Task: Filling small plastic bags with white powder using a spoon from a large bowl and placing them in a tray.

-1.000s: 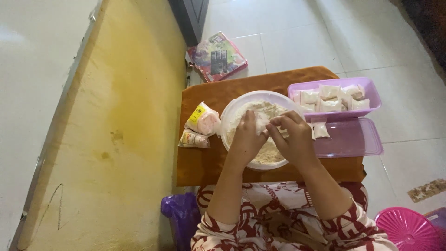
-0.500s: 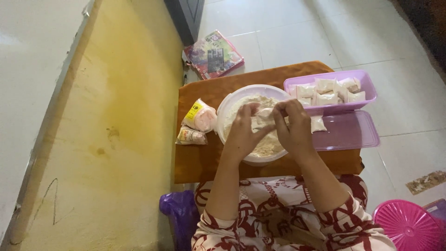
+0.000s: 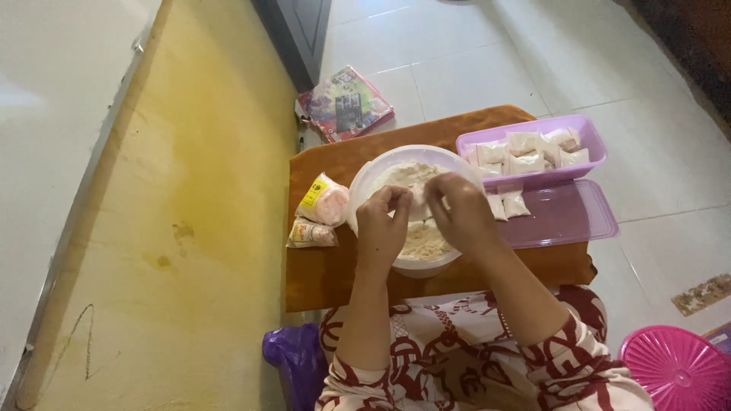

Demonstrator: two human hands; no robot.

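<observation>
A round white bowl [image 3: 365,183] of pale powder stands on a low brown table [image 3: 335,274]. Over the bowl, my left hand [image 3: 381,228] and my right hand [image 3: 459,215] pinch the two sides of a small clear plastic pouch [image 3: 417,199] between their fingertips. The pouch is mostly hidden by the fingers. To the right, a purple box [image 3: 590,141] holds several filled pouches, and two more pouches [image 3: 509,205] lie on its flat purple lid [image 3: 571,217].
Two packets [image 3: 321,209] of small bags lie left of the bowl. A colourful book [image 3: 344,103] lies on the tiled floor beyond the table. A yellow wall runs along the left. A purple bag [image 3: 293,358] sits at my left knee, a pink lid [image 3: 674,369] at bottom right.
Both hands have drawn closer to me and slightly left over the bowl, still pinching the pouch between them. The view shifted a little.
</observation>
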